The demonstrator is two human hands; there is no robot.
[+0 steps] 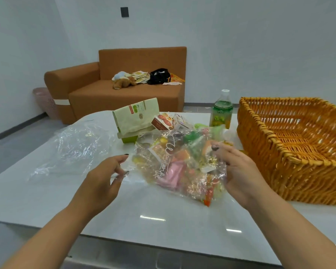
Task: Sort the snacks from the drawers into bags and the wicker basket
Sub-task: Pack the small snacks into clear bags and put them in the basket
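In the head view, a clear crinkled plastic bag filled with colourful snack packets [184, 167] is held just above a glossy white table [144, 210], between the two hands. Its right edge is pinched by the right hand [239, 171], thumb on top and fingers curled behind the film. A thin strip of the bag's left edge is pinched by the fingertips of the left hand [105, 177], whose grip is loosely curled. A second, empty transparent plastic bag [74, 146] lies crumpled on the table to the left. Behind the filled bag a pale green paper pouch [136, 117], a small brown biscuit box [162, 122] and a green drink bottle with a white cap [222, 111] are seen. A large orange wicker basket [291, 164] stands on the table's right side, near the right hand. An orange-brown sofa [124, 94] is seen against the far wall.
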